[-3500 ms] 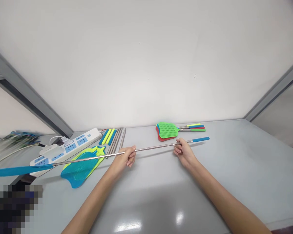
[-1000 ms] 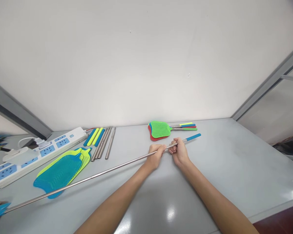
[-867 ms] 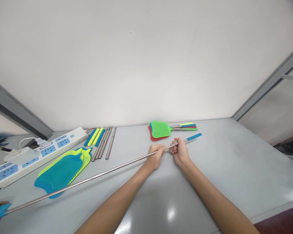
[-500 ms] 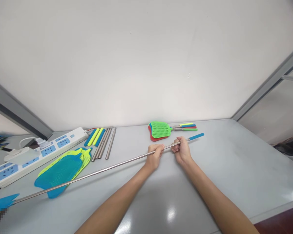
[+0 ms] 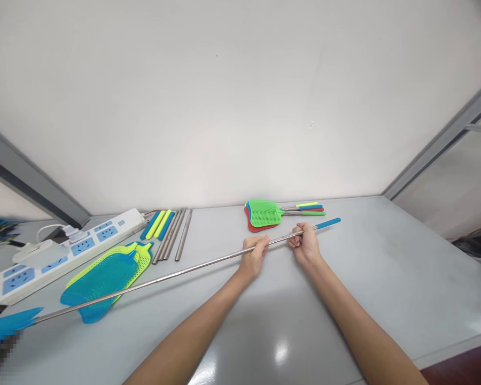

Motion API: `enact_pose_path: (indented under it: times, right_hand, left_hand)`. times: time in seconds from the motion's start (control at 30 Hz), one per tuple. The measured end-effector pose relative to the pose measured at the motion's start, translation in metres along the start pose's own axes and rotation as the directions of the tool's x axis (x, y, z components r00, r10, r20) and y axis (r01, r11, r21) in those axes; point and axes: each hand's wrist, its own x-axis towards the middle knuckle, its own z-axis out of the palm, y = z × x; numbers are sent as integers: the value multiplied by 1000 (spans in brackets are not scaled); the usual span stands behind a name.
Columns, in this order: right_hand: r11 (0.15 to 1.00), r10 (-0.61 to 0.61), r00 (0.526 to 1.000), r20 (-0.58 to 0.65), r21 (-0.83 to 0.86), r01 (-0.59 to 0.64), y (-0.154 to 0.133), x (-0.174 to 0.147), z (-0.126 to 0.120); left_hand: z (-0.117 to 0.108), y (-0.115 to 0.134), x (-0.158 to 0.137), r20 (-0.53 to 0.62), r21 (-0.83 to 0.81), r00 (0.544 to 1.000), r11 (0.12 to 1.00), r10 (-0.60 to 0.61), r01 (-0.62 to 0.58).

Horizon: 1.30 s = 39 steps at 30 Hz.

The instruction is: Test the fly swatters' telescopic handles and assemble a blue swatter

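A glossy grey table (image 5: 385, 278) fills the near view, meeting a plain white wall (image 5: 232, 107) at the back. Above it the left hand (image 5: 253, 255) and right hand (image 5: 305, 245) are each clenched around one extended swatter rod (image 5: 164, 277), a little apart, near its blue grip (image 5: 328, 222); its blue head (image 5: 8, 322) hangs at the table's left edge. Farther left lie two loose swatter heads (image 5: 104, 278), one power strip (image 5: 64, 248), and a row of three foam grips (image 5: 158, 224) and about four bare rods (image 5: 176, 238). At the back sits one stack of finished swatters (image 5: 264, 214)
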Motion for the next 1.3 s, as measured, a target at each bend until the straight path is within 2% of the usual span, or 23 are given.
enact_pose_path:
  times: [0.5, 0.8, 1.0, 1.3]
  right_hand:
    - [996, -67, 996, -54, 47, 70, -1, -3, -2]
    - [998, 27, 999, -39, 65, -24, 2, -12, 6]
    - [998, 49, 999, -18, 44, -48, 2, -11, 6]
    - [997, 68, 994, 85, -35, -65, 9, -19, 10]
  left_hand:
    - [-9, -3, 5, -131, -84, 991, 996, -5, -6]
    - [-10, 1, 9, -264, -180, 965, 983, -4, -45]
    - [-12, -2, 8, -263, -175, 964, 980, 40, -89]
    - [-14, -3, 10, -264, -205, 964, 976, 16, -73]
